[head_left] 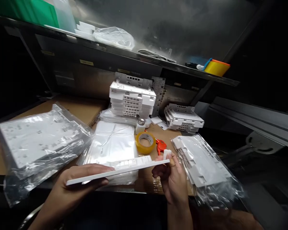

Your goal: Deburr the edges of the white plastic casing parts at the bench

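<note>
A thin white plastic housing panel [132, 167] is held nearly edge-on in front of me, low over the table. My left hand [79, 179] grips its left part, thumb on top and fingers beneath. At the panel's right end, my right hand [175, 179] has its fingers closed, with a small white piece [167, 154] showing at the fingertips. Whether that piece belongs to the panel or is separate, I cannot tell. Something tan covers one right fingertip. Under and beyond the panel lies a stack of clear plastic bags [112, 137].
Bagged white panels lie left [40, 137] and right [201, 159]. Stacked white housings [132, 99] stand behind, with a smaller stack [183, 118] to the right. Yellow tape [145, 142], a red tool [161, 146] and a metal-topped bottle [140, 125] sit mid-table. A metal shelf [105, 48] spans above.
</note>
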`<state>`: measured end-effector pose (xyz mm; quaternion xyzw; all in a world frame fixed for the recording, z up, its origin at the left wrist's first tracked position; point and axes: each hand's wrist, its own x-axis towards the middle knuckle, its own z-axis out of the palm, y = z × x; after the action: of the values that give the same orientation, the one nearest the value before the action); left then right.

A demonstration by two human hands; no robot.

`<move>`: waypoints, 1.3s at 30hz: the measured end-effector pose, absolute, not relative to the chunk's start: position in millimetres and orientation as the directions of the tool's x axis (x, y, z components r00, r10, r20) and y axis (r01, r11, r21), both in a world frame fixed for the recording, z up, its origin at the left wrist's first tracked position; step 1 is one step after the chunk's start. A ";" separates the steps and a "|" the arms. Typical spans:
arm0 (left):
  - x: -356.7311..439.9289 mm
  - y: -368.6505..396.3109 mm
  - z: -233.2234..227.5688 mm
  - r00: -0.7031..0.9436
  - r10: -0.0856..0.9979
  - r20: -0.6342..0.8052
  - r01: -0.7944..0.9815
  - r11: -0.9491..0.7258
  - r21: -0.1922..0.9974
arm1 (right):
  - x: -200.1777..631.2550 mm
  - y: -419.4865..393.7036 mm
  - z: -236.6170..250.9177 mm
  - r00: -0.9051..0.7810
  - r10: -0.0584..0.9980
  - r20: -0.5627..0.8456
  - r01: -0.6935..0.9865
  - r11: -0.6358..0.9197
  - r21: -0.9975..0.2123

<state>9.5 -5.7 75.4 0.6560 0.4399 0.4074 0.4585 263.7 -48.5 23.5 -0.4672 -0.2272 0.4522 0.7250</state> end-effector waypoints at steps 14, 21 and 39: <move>8.3 -4.9 59.5 0.319 0.939 0.131 0.047 -0.154 0.987 | 264.9 -45.9 18.6 0.519 0.841 -0.156 -0.540 0.181 -0.822; 22.5 -3.5 37.4 -0.054 0.962 -0.268 -0.763 0.133 0.632 | 258.5 -50.0 6.0 0.582 0.809 0.083 -0.353 0.343 -0.871; 33.9 0.6 22.6 0.377 0.926 0.011 -0.909 0.368 0.197 | 205.4 -78.8 30.1 0.246 0.733 0.634 0.442 0.497 -0.747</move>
<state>33.9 0.6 22.6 0.0855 0.0506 0.5556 0.8255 205.4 -78.8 30.1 -0.4875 -0.6026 0.1172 0.6208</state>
